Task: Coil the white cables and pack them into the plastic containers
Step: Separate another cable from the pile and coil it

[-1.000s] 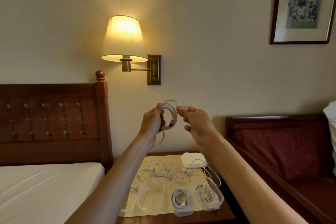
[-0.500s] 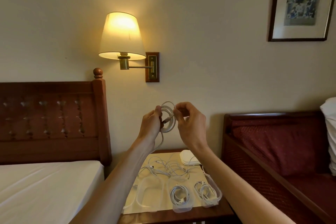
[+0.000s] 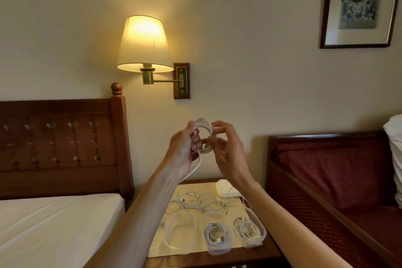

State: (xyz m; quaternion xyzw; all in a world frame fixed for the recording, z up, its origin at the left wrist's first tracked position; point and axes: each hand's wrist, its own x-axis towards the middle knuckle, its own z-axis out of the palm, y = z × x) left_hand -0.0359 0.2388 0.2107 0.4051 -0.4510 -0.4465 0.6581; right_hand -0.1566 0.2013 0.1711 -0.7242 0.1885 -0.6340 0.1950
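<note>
A white cable coil (image 3: 205, 128) is held up in front of the wall, well above the nightstand. My left hand (image 3: 185, 144) grips its left side and my right hand (image 3: 226, 148) pinches its right side. A loose tail hangs from the coil down behind my left forearm. Below, a tangle of loose white cables (image 3: 200, 200) lies on the nightstand. Clear plastic containers stand in a row at the front: one without a cable (image 3: 179, 233), one holding a coiled cable (image 3: 217, 235), and another holding a coiled cable (image 3: 250, 229).
The wooden nightstand (image 3: 250, 257) stands between a bed with a white sheet (image 3: 50, 224) on the left and a red cushioned bench (image 3: 337, 180) on the right. A white flat box (image 3: 226, 189) sits at its back. A lit wall lamp (image 3: 144, 45) hangs above.
My right hand has closed in on the coil and its fingers now wrap around the right side. The coil stays at about the same height in my left hand.
</note>
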